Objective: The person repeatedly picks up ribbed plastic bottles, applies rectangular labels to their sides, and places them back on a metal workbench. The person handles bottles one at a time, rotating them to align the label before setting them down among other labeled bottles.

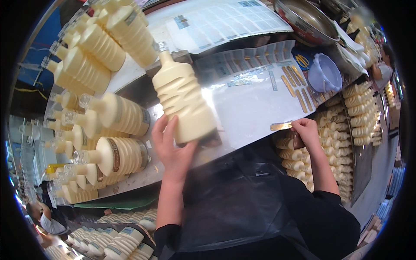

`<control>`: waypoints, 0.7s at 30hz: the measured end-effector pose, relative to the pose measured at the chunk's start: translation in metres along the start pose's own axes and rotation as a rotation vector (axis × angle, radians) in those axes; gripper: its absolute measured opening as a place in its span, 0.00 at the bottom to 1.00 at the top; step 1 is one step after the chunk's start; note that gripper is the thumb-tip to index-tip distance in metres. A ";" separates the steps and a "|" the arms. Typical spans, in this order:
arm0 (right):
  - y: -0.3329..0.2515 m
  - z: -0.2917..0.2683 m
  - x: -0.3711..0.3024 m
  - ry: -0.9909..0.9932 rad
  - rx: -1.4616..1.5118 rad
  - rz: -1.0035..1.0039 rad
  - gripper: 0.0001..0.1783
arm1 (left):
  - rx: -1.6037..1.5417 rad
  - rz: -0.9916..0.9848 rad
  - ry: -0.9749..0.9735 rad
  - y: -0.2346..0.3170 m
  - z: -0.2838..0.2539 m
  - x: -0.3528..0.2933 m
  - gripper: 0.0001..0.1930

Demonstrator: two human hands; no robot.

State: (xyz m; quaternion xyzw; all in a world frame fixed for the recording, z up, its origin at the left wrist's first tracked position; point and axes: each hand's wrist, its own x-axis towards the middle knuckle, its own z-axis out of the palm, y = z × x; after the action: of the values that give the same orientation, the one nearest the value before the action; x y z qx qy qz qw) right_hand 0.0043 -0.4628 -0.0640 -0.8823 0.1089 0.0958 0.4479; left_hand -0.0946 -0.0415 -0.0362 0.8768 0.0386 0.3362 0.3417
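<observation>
A cream bottle with wavy ridges and a clear glass-like neck is tilted over the bench, its neck pointing away from me. My left hand grips it near its base, fingers on the left side and thumb along the bottom. At the bench's front edge, my right hand pinches the end of a shiny gold label strip. A small brown piece sticks out under those fingers; what it is I cannot make out. More gold strips lie in rows on the bench beyond my right hand.
Cream bottles crowd the left side, some lying on the bench. Label sheets cover the back. Yellow-handled scissors, a lilac bucket and a metal basin sit at right. Stacked bottles fill the lower right.
</observation>
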 end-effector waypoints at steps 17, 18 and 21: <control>-0.308 0.159 0.018 -0.693 0.739 -0.397 0.09 | -0.699 -0.611 0.037 0.022 -0.001 0.071 0.35; -0.301 0.170 0.027 -0.657 0.720 -0.365 0.09 | -0.796 -0.669 0.036 0.024 0.000 0.080 0.35; -0.279 0.182 0.036 -0.624 0.626 -0.273 0.09 | -0.906 -0.786 0.001 0.009 0.009 0.099 0.31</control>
State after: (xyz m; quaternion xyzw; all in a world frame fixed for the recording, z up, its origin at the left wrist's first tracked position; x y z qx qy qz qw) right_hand 0.1031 -0.1579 0.0355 -0.6397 -0.1248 0.2594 0.7127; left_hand -0.0143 -0.0241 0.0198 0.5636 0.2128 0.1681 0.7803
